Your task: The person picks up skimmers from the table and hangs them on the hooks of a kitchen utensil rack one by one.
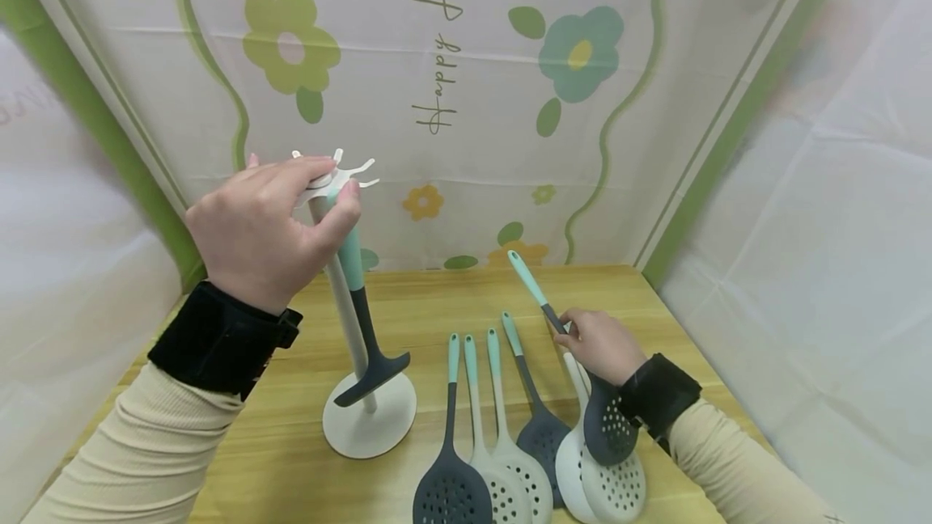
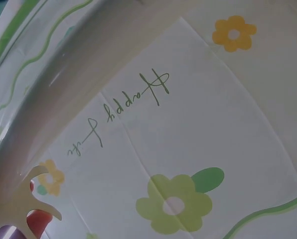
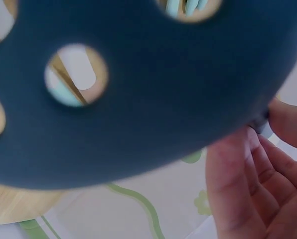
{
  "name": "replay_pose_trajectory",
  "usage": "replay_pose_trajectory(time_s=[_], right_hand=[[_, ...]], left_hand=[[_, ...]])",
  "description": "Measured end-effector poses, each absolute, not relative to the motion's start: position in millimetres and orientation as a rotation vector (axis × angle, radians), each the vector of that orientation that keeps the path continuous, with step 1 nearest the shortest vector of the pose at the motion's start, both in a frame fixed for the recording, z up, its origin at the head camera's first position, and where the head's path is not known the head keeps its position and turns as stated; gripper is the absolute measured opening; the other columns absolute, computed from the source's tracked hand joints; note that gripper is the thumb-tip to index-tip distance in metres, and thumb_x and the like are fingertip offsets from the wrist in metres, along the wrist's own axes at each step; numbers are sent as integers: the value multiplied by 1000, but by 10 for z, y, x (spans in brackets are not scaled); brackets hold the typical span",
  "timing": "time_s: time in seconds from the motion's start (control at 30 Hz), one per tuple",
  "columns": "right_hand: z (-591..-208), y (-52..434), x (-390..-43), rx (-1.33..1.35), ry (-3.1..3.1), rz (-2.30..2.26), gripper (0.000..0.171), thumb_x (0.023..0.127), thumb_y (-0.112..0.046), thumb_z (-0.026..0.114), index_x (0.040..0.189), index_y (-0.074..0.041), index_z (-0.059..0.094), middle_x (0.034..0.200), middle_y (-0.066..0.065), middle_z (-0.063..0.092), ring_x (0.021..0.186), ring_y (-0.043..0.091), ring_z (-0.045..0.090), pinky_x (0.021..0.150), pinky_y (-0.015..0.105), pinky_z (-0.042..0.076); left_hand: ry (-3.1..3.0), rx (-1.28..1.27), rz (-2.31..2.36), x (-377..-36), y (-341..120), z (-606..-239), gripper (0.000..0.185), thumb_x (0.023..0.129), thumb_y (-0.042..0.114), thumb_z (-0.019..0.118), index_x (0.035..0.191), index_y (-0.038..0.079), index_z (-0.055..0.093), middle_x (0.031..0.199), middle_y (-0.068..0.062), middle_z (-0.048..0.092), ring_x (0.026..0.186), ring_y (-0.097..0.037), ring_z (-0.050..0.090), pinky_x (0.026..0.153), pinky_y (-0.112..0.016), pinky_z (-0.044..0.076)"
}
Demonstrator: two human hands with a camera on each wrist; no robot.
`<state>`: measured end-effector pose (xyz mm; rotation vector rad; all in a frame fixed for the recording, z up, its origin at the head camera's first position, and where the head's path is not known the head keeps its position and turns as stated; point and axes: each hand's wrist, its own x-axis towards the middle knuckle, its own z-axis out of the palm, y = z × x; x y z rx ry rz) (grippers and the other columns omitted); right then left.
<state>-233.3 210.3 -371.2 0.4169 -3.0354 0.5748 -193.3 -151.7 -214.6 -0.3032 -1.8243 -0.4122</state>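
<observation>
A flowered cloth backdrop [image 1: 466, 87] hangs behind a wooden table [image 1: 451, 297], which carries everything else. Toward the left stands a white utensil stand [image 1: 369, 419], its round base flat on the wood and its post rising to a ring of hooks. The left hand [image 1: 265, 229] is up at that top, fingers and thumb curled round the hook ring, where a dark spatula [image 1: 364, 330] with a teal handle hangs down beside the post. To the right, four slotted utensils [image 1: 495, 459] lie side by side, heads toward the near edge. Just beside them the right hand [image 1: 600, 346] grips a dark slotted spoon [image 1: 607, 427] by its handle, tilted, its perforated head over a white slotted spoon [image 1: 604, 483] lying on the table.
</observation>
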Motion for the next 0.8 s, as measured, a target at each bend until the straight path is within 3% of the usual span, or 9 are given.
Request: replay_pose_trajectory(time_s=[0.03, 0.27, 0.4, 0.63, 0.8], right_hand=[[-3709, 2099, -2332, 417, -3035, 574, 29, 92, -17, 67, 113, 2, 65, 74, 2, 63, 55, 12, 48, 48, 25, 35], [-3690, 2070, -2323, 434, -3026, 562, 31, 92, -16, 68, 115, 3, 65, 75, 3, 63, 56, 12, 48, 48, 25, 36], [-3678, 2080, -2318, 450, -3018, 554, 31, 92, -16, 68, 115, 3, 66, 76, 3, 64, 56, 12, 48, 49, 25, 36], [-3653, 2053, -2299, 451, -3017, 551, 30, 92, -16, 67, 115, 3, 65, 78, 4, 66, 57, 12, 50, 49, 25, 37], [-3652, 2041, -2291, 447, -3011, 538, 30, 92, -16, 67, 115, 3, 65, 79, 5, 66, 57, 11, 50, 49, 26, 38]], left_hand=[[-1831, -307, -399, -1926, -1520, -2141, 53, 85, 50, 45, 92, 11, 80, 81, -11, 77, 64, -33, 68, 72, -58, 55], [-1881, -341, -303, -1862, -1542, -2114, 52, 89, 46, 48, 96, 6, 79, 91, -17, 72, 85, -40, 63, 49, -49, 45], [-1916, -343, -228, -1809, -1517, -2092, 50, 91, 43, 49, 99, 4, 79, 87, -20, 69, 81, -42, 60, 52, -49, 47], [-1927, -315, -69, -1765, -1506, -2058, 56, 93, 50, 47, 100, 5, 79, 84, -18, 73, 68, -38, 65, 45, -44, 46], [-1931, -305, -63, -1757, -1494, -2068, 58, 94, 51, 46, 101, 3, 78, 86, -18, 75, 71, -37, 69, 47, -44, 48]])
